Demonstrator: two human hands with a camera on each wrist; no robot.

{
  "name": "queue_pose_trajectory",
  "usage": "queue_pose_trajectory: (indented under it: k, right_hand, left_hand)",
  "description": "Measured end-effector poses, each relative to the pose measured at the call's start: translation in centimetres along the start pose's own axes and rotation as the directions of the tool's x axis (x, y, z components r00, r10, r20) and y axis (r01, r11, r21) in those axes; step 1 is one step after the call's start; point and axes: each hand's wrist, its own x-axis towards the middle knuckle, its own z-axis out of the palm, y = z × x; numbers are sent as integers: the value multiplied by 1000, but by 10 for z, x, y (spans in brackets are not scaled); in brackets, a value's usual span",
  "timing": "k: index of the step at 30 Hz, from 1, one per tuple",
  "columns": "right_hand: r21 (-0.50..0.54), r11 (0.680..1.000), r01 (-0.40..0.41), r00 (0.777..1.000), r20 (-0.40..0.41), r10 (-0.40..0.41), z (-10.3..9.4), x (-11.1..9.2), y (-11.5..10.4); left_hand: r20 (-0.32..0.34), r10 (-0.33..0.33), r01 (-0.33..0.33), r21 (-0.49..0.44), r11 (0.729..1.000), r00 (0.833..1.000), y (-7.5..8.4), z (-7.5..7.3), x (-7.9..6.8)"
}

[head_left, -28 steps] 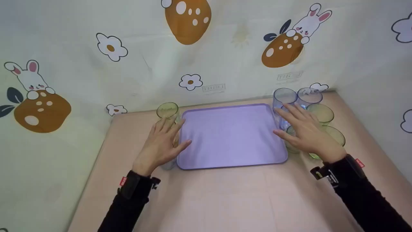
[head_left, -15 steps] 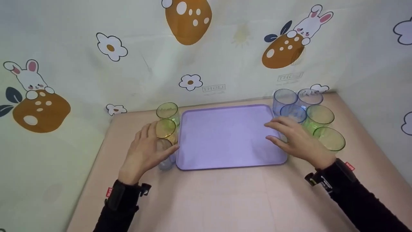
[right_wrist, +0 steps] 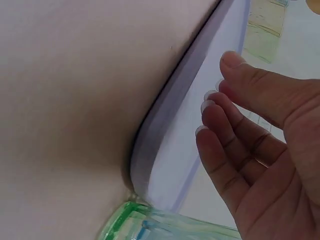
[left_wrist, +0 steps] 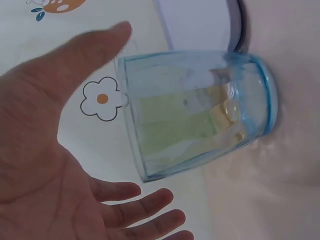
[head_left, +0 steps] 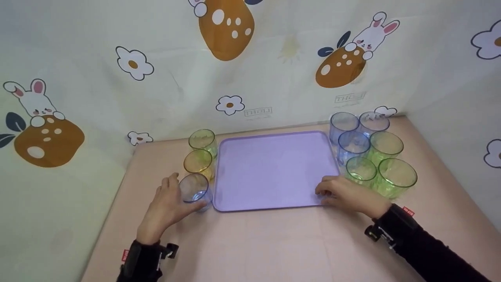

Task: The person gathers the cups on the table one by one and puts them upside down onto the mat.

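Note:
My left hand (head_left: 164, 209) is spread around a clear blue glass (head_left: 201, 195), thumb on one side and fingers on the other. In the left wrist view a gap shows between the fingers (left_wrist: 145, 207) and this upright glass (left_wrist: 175, 112). Over the near right corner of a purple tray (head_left: 270, 172) hovers my right hand (head_left: 352, 196); its fingers are loosely bent and hold nothing. The right wrist view shows the fingertips (right_wrist: 212, 120) apart from the tray's rim (right_wrist: 150, 145). A green glass (head_left: 361, 172) stands just behind that hand.
Behind the blue glass stand an amber glass (head_left: 199, 162) and a green glass (head_left: 202, 141), along the tray's left side. Several blue and green glasses, including a blue one (head_left: 353, 147), cluster at its right. A patterned wall covering (head_left: 176, 98) borders the table.
Both hands have come nearer to the person and lower. The left has moved from over the amber and green glasses to the blue glass; the right has left the right-hand glasses, its fingers bending.

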Motion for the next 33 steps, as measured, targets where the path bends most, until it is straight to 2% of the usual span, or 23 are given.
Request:
queue_pose_trajectory:
  k: [7,14,17,26,33]
  right_hand:
    - [36,998,-42,998,46,40,10,-7,0]
    - [50,997,-61,998,25,60,14,-6,1]
    - [50,996,-74,997,31,72,15,-7,1]
    - [73,993,-97,995,23,96,14,-8,2]
    - [42,997,-67,998,-5,67,17,-8,2]
  left_hand:
    - [11,-30,30,-81,996,1000,-2,12,0]
    - [-56,-41,33,-127,991,998,-5,20,6]
    - [-65,-33,24,-144,989,997,-6,23,7]
    - [-79,-9,-1,-124,992,997,-5,25,9]
    - [-98,-8,-6,-138,990,995,-7,26,8]
